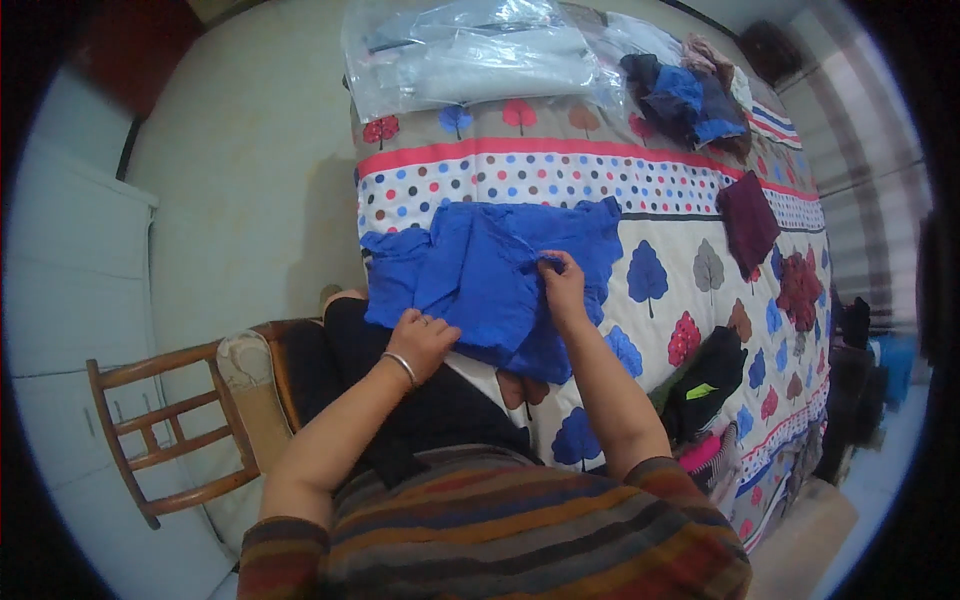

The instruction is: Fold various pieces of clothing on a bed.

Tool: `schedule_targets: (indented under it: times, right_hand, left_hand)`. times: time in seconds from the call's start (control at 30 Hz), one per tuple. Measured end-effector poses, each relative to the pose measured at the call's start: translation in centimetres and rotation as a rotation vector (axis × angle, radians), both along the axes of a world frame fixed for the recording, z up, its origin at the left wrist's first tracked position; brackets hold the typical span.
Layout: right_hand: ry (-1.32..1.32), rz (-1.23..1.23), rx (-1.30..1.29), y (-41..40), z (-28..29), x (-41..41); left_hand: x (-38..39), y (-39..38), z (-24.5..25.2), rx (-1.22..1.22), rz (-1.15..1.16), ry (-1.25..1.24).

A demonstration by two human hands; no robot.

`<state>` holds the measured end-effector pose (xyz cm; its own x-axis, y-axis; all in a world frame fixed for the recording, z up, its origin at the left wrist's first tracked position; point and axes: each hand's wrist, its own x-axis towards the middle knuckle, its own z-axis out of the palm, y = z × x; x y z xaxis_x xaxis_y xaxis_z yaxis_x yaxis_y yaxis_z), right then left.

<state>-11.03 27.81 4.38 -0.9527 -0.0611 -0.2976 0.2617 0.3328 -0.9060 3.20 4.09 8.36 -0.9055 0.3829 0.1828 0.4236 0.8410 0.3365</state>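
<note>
A blue cloth garment [480,281], creased and partly folded over itself, lies spread on the bed in front of me. My left hand [422,343], with a bangle at the wrist and a ring, grips the garment's near edge, its fingers curled over the fabric. Higher up on the right, my right hand [564,289] pinches a gathered bit of the same garment between thumb and fingers. The layers beneath the upper fold are hidden.
The bed carries a tree-patterned bedspread [675,232]. Clear plastic bags [480,67] lie at its far end, beside a dark and blue clothes pile [682,97]. A folded maroon cloth [748,223] and black clothing [705,390] lie rightward. A wooden chair [172,435] stands left.
</note>
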Motion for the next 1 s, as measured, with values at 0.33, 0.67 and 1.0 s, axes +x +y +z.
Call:
schedule_targets:
  times: [0.33, 0.67, 1.0]
  right_hand:
    - [0.607, 0.417, 0.11, -4.9, 4.1, 4.2]
    - [0.766, 0.701, 0.77, -7.9, -0.4, -3.1]
    - [0.801, 0.4, 0.863, -8.6, 2.5, -4.4]
  left_hand:
    - [-1.9, 3.5, -2.6, 0.058, -0.145, -0.01]
    - [-2.4, 4.0, -2.8, -0.219, -0.167, -0.508]
    - [-1.7, 0.7, -1.5, 0.238, -0.082, -0.161]
